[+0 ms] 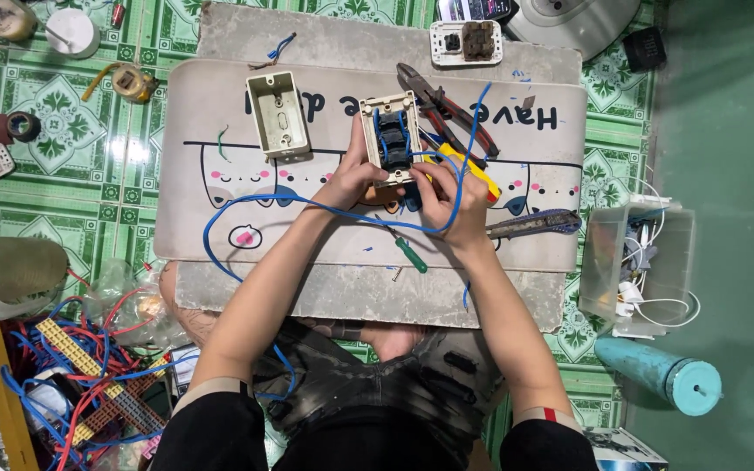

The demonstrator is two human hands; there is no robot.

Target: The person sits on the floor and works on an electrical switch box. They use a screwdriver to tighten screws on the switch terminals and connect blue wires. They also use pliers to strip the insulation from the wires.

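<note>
While both hands met over the middle of the mat, the switch module stood between them, back side up, with short blue wires looped across it. The left hand pinched its lower left edge, fingers closed on the frame; the right hand closed its fingers on the lower right corner and on a long blue wire that curved away toward the mat's left edge. An empty wall box lay near the far edge, left of the module. Pliers lay just right of it, and a green-handled screwdriver rested near the near edge.
</note>
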